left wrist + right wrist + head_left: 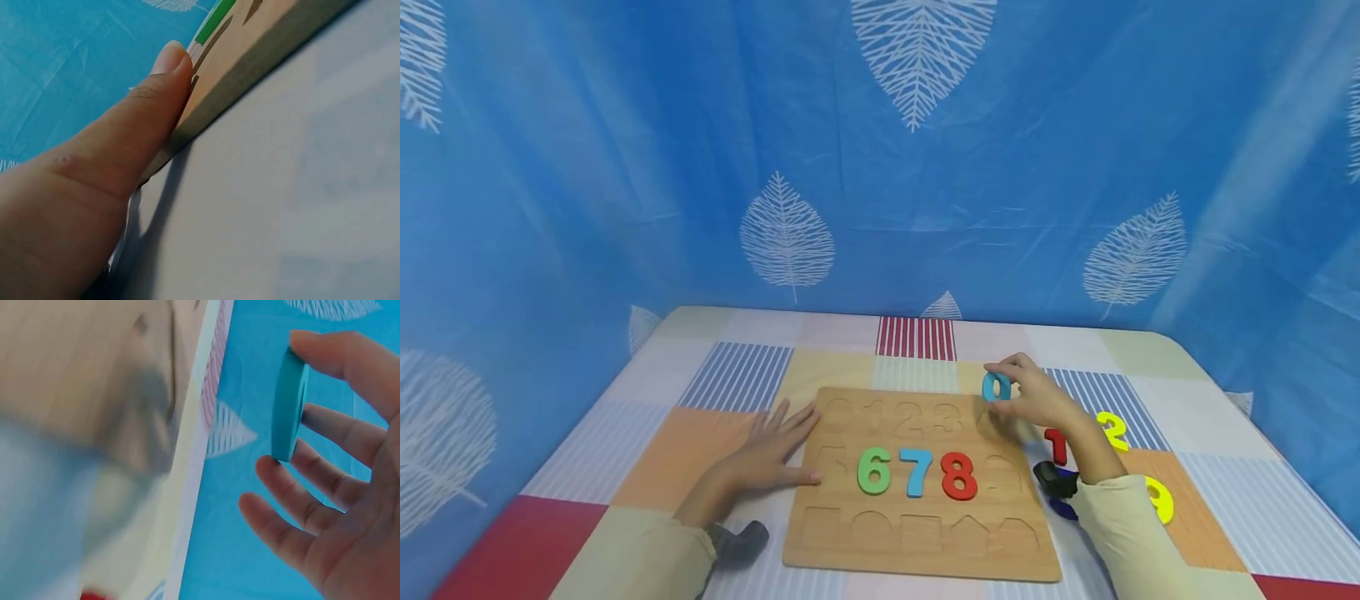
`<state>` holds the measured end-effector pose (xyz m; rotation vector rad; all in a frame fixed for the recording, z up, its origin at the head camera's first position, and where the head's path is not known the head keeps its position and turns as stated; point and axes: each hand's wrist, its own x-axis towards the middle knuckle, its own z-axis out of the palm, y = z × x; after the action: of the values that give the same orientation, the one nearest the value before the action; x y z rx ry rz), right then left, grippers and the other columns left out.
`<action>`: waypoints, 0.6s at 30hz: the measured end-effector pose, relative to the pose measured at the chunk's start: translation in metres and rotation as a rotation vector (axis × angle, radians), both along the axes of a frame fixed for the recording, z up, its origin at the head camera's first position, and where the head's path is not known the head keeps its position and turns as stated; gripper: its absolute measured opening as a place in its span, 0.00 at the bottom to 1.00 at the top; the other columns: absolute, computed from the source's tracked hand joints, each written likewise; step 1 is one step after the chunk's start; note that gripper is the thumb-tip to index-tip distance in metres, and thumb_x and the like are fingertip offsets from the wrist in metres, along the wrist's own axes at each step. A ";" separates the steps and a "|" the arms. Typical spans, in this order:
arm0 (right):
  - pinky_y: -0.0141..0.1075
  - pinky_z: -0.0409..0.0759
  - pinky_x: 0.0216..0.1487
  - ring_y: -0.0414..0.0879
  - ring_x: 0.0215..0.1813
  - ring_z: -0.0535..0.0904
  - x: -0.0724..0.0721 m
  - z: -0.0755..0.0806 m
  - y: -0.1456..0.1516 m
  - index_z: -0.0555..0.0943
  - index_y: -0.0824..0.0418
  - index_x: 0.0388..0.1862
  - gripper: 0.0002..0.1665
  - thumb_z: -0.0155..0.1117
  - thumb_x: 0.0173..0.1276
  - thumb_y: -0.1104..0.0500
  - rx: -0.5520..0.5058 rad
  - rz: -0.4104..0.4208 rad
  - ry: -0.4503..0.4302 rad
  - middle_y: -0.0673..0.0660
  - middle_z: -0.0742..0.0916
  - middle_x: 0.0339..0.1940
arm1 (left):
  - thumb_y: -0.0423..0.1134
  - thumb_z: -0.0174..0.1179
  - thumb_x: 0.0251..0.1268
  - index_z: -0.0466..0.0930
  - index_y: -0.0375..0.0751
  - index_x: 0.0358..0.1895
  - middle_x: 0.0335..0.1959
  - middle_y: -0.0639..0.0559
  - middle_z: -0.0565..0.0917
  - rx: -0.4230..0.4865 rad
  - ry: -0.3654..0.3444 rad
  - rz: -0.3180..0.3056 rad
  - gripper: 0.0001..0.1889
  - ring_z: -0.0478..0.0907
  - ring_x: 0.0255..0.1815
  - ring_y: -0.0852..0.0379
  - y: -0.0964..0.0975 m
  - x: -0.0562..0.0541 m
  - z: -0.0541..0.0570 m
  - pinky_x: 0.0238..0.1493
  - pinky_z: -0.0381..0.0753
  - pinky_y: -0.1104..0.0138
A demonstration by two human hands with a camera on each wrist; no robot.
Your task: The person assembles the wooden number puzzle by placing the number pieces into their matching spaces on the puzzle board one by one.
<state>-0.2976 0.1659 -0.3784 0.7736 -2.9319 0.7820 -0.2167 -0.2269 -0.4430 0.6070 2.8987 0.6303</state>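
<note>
My right hand (1036, 396) pinches a blue number 0 piece (996, 387) between thumb and fingers, over the board's far right corner. In the right wrist view the blue 0 (289, 406) stands edge-on between the fingertips. My left hand (775, 454) lies with spread, straight fingers on the left edge of the wooden number board (917, 525); its thumb (144, 106) rests along that edge in the left wrist view. In the board's middle row sit a green 6 (874, 471), a blue 7 (916, 472) and a red 8 (958, 476). The top and bottom rows show bare recesses.
Right of the board lie a red 1 (1056, 447), a yellow 2 (1112, 431) and a yellow 9 (1160, 500). A dark blue piece (1063, 507) is partly hidden under the right wrist. A checkered cloth (647, 450) covers the table; a blue leaf-print curtain (880, 233) hangs behind.
</note>
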 end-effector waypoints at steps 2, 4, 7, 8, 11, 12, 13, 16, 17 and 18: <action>0.53 0.76 0.48 0.57 0.48 0.73 -0.001 0.002 -0.012 0.71 0.69 0.59 0.33 0.67 0.55 0.60 -0.007 0.033 0.010 0.68 0.72 0.50 | 0.67 0.56 0.50 0.51 0.42 0.71 0.74 0.46 0.49 -0.002 -0.005 0.000 0.49 0.33 0.72 0.34 0.000 0.000 -0.001 0.67 0.28 0.39; 0.53 0.76 0.49 0.57 0.49 0.73 -0.002 0.003 -0.024 0.71 0.69 0.60 0.33 0.66 0.55 0.60 -0.009 0.063 0.005 0.68 0.71 0.51 | 0.67 0.56 0.50 0.51 0.43 0.71 0.74 0.47 0.49 -0.005 -0.009 -0.001 0.49 0.33 0.73 0.35 0.001 -0.001 -0.001 0.67 0.28 0.40; 0.52 0.76 0.49 0.57 0.50 0.73 -0.003 0.004 -0.045 0.70 0.69 0.61 0.34 0.66 0.55 0.59 -0.016 0.120 -0.005 0.67 0.71 0.51 | 0.67 0.56 0.50 0.51 0.43 0.71 0.74 0.48 0.49 -0.004 -0.008 -0.006 0.49 0.32 0.73 0.36 0.001 -0.003 0.000 0.67 0.28 0.40; 0.51 0.77 0.49 0.56 0.50 0.73 -0.004 0.004 -0.053 0.70 0.68 0.61 0.34 0.66 0.55 0.59 -0.017 0.133 -0.008 0.67 0.71 0.51 | 0.67 0.56 0.50 0.51 0.44 0.71 0.74 0.48 0.49 -0.006 -0.010 -0.007 0.48 0.32 0.73 0.36 0.001 -0.003 0.000 0.67 0.28 0.40; 0.47 0.77 0.45 0.54 0.48 0.73 -0.004 0.005 -0.076 0.70 0.67 0.61 0.34 0.66 0.54 0.58 -0.013 0.182 -0.013 0.66 0.72 0.52 | 0.67 0.55 0.51 0.50 0.44 0.71 0.74 0.48 0.48 -0.009 -0.014 -0.010 0.49 0.32 0.73 0.36 0.001 -0.004 0.000 0.67 0.28 0.40; 0.45 0.77 0.44 0.52 0.47 0.73 -0.004 0.006 -0.084 0.70 0.66 0.61 0.35 0.67 0.54 0.58 -0.013 0.189 -0.021 0.65 0.72 0.52 | 0.67 0.55 0.51 0.50 0.44 0.71 0.74 0.48 0.48 -0.010 -0.017 -0.010 0.49 0.31 0.73 0.36 0.001 -0.004 0.000 0.67 0.27 0.40; 0.43 0.77 0.44 0.52 0.47 0.73 -0.004 0.006 -0.092 0.70 0.66 0.61 0.35 0.67 0.54 0.58 -0.011 0.198 -0.029 0.65 0.72 0.53 | 0.67 0.55 0.51 0.49 0.45 0.71 0.74 0.48 0.48 -0.009 -0.018 -0.010 0.49 0.31 0.73 0.36 0.000 -0.004 0.000 0.67 0.27 0.40; 0.41 0.76 0.43 0.51 0.47 0.73 -0.003 0.007 -0.117 0.70 0.64 0.62 0.35 0.67 0.53 0.57 -0.004 0.222 -0.052 0.64 0.72 0.54 | 0.67 0.56 0.51 0.49 0.45 0.71 0.74 0.49 0.48 -0.010 -0.015 -0.005 0.49 0.32 0.73 0.36 -0.001 -0.003 0.000 0.67 0.27 0.40; 0.41 0.76 0.44 0.51 0.48 0.73 -0.003 0.007 -0.126 0.70 0.64 0.62 0.36 0.68 0.54 0.57 -0.004 0.233 -0.062 0.63 0.72 0.54 | 0.66 0.56 0.51 0.49 0.44 0.71 0.74 0.48 0.48 -0.008 -0.012 -0.005 0.49 0.32 0.73 0.36 -0.002 -0.003 -0.001 0.67 0.28 0.40; 0.41 0.76 0.45 0.51 0.48 0.73 -0.003 0.007 -0.134 0.70 0.64 0.62 0.35 0.68 0.54 0.57 0.003 0.247 -0.061 0.63 0.73 0.54 | 0.66 0.56 0.50 0.49 0.44 0.71 0.74 0.48 0.48 -0.008 -0.011 -0.004 0.49 0.32 0.73 0.35 -0.003 -0.002 -0.001 0.67 0.28 0.39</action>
<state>-0.3003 0.0319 -0.3717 1.1482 -2.9266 0.8280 -0.2189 -0.2296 -0.4438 0.6055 2.8880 0.6187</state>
